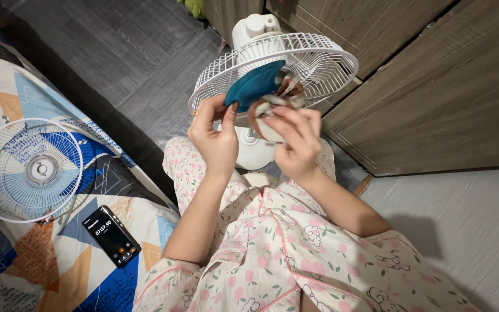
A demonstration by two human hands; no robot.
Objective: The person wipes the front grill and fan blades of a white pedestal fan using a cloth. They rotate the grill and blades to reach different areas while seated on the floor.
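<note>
Dark grey wood-grain flooring (122,52) was seen toward eleven o'clock. Brown wooden cabinet doors (434,98) were set from twelve to three o'clock, above a pale, rough floor surface (469,225) at four o'clock, where a soft shadow was cast. A patterned bedcover (59,266) in blue, orange and cream was spread at eight o'clock.

Smooth teal plastic blade (255,85), white wire cage (319,58), fuzzy cloth (267,124).

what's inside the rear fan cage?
Inside the white rear cage: a teal fan blade, held by the left hand, and a brown-and-white cloth pressed in by the right hand. The hub and other blades are covered.
</note>
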